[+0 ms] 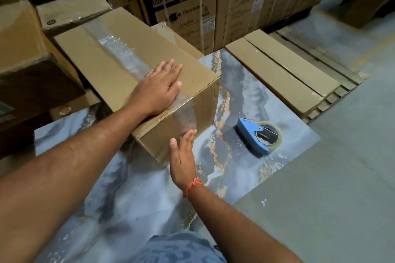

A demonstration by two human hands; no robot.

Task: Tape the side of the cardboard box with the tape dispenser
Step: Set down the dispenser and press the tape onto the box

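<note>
cardboard box [119, 53] sits on a marbled grey-blue slab [245, 96], far end butted against other cartons on the left. clear tape [126, 57] runs lengthwise down the top seam and folds over the near edge onto the near side face.

left hand [158, 89] flat on the box top at the near edge, palm down, fingers spread and extended, pressing on the tape strip, not gripping anything.

right hand [183, 156] flat against the near side face, fingers straight and together, pointing up along the taped area, thumb out. nothing held. orange thread band [192, 186] on that wrist.

blue tape dispenser [256, 134] with its clear roll lies on the slab to the right of the box, apart from it and from both hands.

lg washing machine cartons [183, 4] stacked behind; flat carton [284, 70] on a pallet at right.
</note>
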